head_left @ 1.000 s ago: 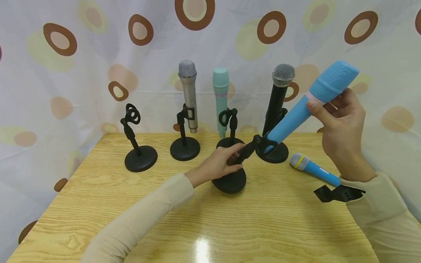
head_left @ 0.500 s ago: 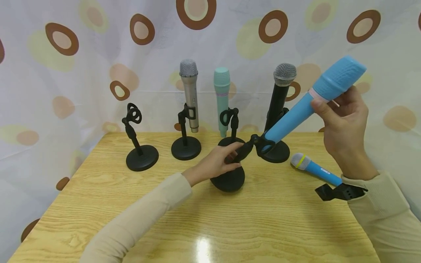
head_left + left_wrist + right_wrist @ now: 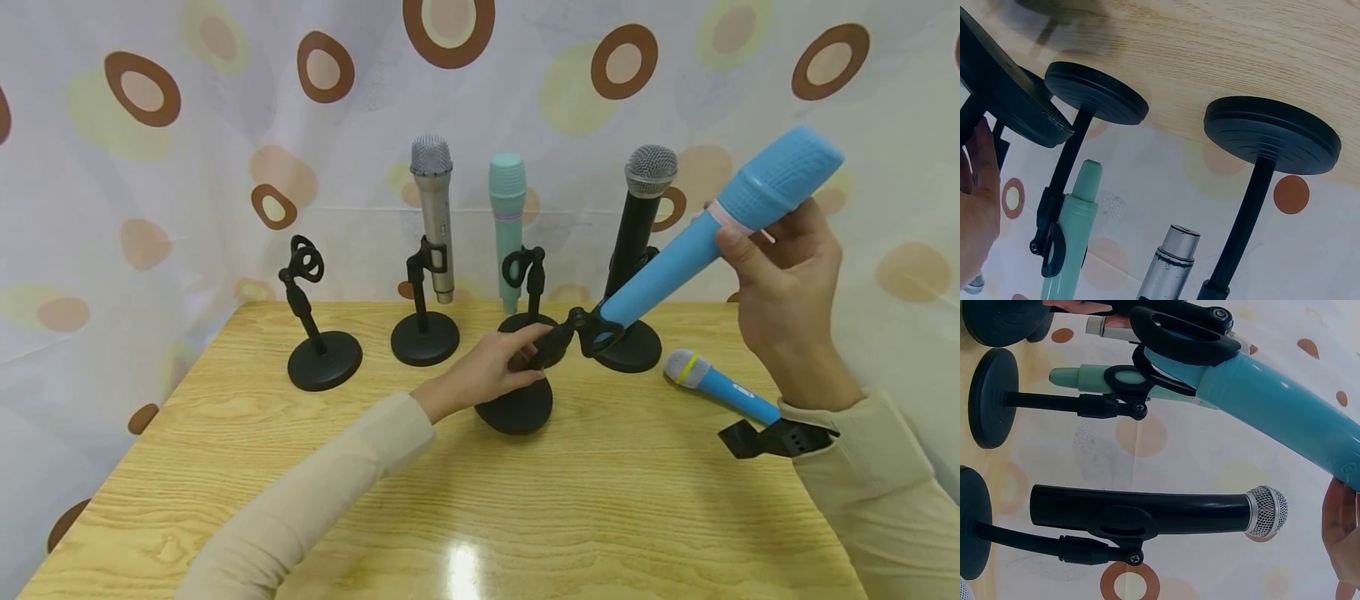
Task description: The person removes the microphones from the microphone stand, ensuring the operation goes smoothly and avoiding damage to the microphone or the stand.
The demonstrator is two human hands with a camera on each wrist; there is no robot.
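Observation:
My left hand (image 3: 491,367) grips the neck of a black desktop microphone stand (image 3: 516,408), which leans to the right with its round base tilted. Between thumb and fingers, my right hand (image 3: 791,292) holds a light blue microphone (image 3: 675,258) just below its head, near a pale pink band. The microphone slants up to the right, its lower end inside the stand's clip (image 3: 1185,340). Behind the hands, a silver microphone (image 3: 435,217), a mint green microphone (image 3: 507,200) and a black microphone (image 3: 633,225) each sit in a stand.
At far left stands a microphone stand (image 3: 321,358) with nothing in its clip. A smaller blue microphone (image 3: 723,390) with a silver head and yellow ring lies on the wooden table (image 3: 585,517) by the right wrist. A patterned curtain (image 3: 360,100) hangs behind the table.
My right hand and the light blue microphone have shifted slightly up and right. The left hand has moved a little left with the stand.

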